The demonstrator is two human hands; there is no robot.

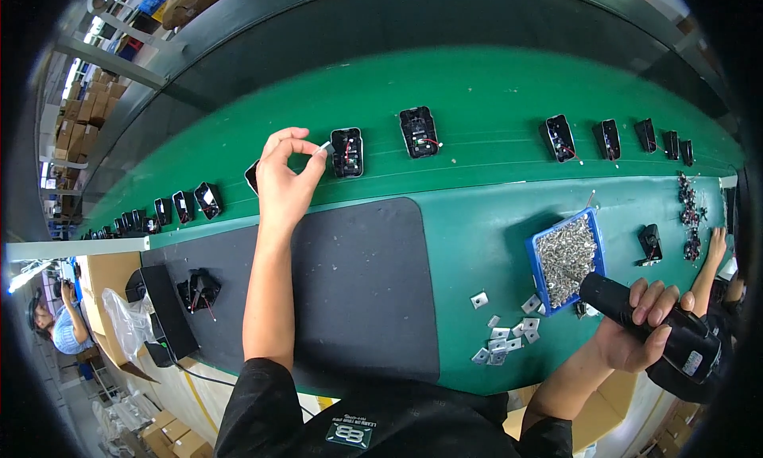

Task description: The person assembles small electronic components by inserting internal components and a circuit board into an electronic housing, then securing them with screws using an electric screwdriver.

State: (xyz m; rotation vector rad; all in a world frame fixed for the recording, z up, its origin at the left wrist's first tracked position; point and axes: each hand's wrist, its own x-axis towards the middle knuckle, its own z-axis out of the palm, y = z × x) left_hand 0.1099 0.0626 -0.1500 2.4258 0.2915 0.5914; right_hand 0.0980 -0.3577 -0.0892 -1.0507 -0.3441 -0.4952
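My left hand reaches over the green conveyor belt, thumb and a finger pinching a small silver metal plate. That plate is at the upper left edge of an open black plastic housing with parts and a red wire inside. Another open housing lies a little to the right. My right hand grips a black cordless electric screwdriver, whose front end points at the near right corner of a blue tray heaped with silver screws. The driver's tip is too small to make out.
Loose metal plates lie near the tray on the green bench. A black mat covers the bench's left part, with a black part on it. More housings line the belt. Another person's hand is at far right, beside wired parts.
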